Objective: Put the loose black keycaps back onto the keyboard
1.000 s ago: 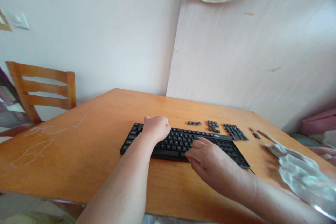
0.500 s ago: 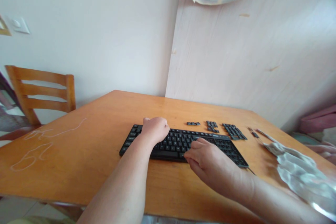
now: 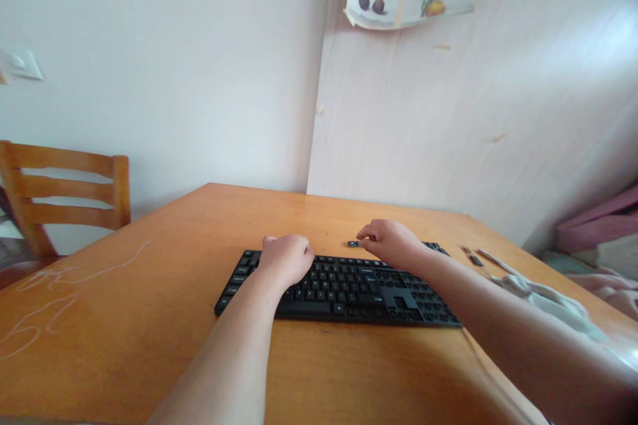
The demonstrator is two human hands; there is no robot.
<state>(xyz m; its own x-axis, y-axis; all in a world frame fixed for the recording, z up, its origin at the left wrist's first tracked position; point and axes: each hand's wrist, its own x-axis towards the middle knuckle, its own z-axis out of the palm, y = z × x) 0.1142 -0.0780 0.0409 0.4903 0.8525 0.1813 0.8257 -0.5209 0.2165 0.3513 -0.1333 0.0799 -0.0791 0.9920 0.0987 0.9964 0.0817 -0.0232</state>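
Note:
A black computer keyboard [image 3: 319, 309] lies flat on the wooden table. Its left and middle keys are in place, while bare key sockets show at the right end and along part of the front row. Over the keyboard's back left part rests my left hand [image 3: 286, 259], fingers curled and closed against it; the fingertips are mostly hidden. Just behind the keyboard, my right hand [image 3: 391, 242] is closed in a pinch at the right end of a short row of loose black keycaps [image 3: 353, 244]. More loose keycaps [image 3: 434, 247] show partly beyond my right wrist.
On the table's right side lie a thin pen-like stick [image 3: 498, 261], a small dark piece [image 3: 476, 260] and a crumpled pale cloth or bag [image 3: 553, 302]. White string [image 3: 30, 309] lies at the left. A wooden chair [image 3: 67, 189] stands beyond the left edge.
My right hand has left the keyboard's front row, right of the space bar, and moved back to the loose keycaps. My left hand stays on the keyboard. The view has tilted up and turned slightly right.

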